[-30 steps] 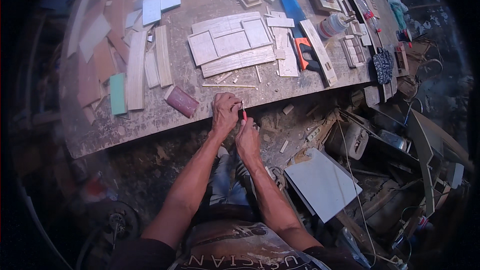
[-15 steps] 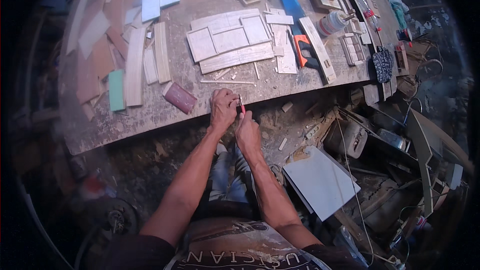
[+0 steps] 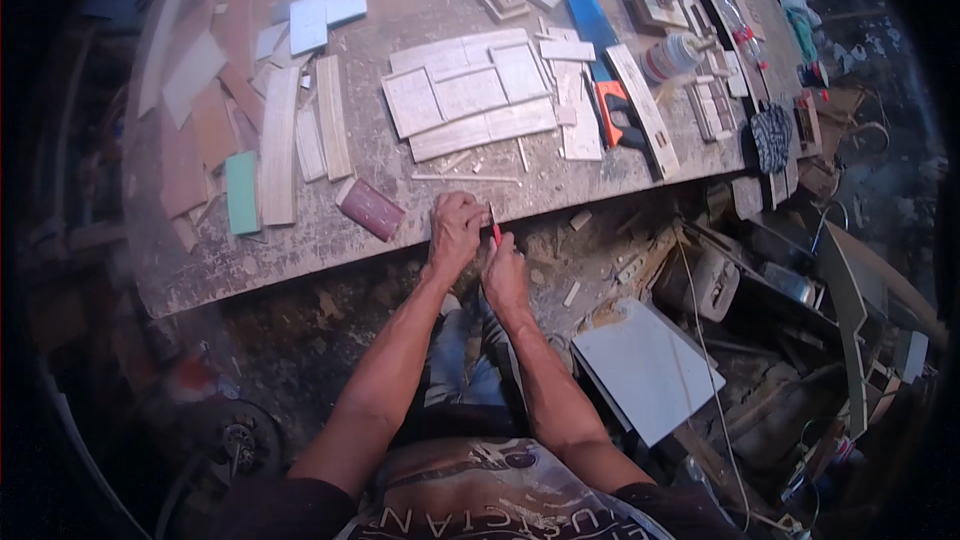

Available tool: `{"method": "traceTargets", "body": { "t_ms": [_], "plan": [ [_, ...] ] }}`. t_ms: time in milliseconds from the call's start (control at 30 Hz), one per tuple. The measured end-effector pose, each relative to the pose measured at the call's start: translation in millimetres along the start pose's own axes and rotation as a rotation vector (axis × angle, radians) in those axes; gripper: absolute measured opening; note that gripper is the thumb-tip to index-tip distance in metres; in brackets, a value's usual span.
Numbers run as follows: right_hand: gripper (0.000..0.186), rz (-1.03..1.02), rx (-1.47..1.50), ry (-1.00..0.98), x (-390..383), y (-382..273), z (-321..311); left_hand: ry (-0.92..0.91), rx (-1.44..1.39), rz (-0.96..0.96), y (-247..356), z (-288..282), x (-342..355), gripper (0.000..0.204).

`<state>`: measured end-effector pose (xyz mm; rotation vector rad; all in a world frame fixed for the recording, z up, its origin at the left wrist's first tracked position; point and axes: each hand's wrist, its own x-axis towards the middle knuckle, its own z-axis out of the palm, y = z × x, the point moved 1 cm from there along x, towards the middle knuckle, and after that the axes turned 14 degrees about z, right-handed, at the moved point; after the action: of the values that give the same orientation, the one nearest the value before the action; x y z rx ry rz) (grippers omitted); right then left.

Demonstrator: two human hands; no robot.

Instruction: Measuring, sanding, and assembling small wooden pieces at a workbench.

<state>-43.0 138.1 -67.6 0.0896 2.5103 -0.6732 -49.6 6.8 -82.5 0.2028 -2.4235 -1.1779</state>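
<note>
Fingers: right hand (image 3: pixel 505 268) gripping slender red-handled tool (image 3: pixel 496 232), left hand (image 3: pixel 455 228) curled, grip unclear; apparently fine handwork, next needing steadiness.

Hands (image 3: pixel 457 227): I'm using two, both mine
Red-handled tool (image 3: pixel 496 232): I'm holding just one
Saws (image 3: pixel 592 25): only one's lying around
Green blocks (image 3: pixel 242 193): I'm counting one
Dark red blocks (image 3: pixel 371 210): yep, I'm seeing one

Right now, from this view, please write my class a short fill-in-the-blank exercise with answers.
1. The right-hand grip holds a tool handle coloured ____.
2. The saw blade is ____.
3. In the picture, the green piece lies to the ____ of the dark red block.

Missing words: red; blue; left.
</note>
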Motion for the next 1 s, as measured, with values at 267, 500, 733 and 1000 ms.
{"method": "traceTargets", "body": {
  "t_ms": [267,500,733,1000],
  "plan": [
    [0.026,0.010,0.003,0.041,8.8,-2.0,4.0,0.001,-0.031,0.036,3.1,1.2,-3.2,0.009],
    [0.028,0.009,0.081,-0.004,8.6,-3.2,-1.9,0.023,-0.017,0.017,7.0,2.3,2.7,0.010],
    [0.027,-0.008,0.039,-0.026,2.5,-10.8,-10.9,0.003,0.000,0.042,4.9,-1.5,-10.2,0.009],
    [0.030,-0.058,0.107,-0.035,9.3,-0.8,-8.7,-0.024,0.068,0.031,0.0,4.6,-18.8,0.010]
  ]
}}
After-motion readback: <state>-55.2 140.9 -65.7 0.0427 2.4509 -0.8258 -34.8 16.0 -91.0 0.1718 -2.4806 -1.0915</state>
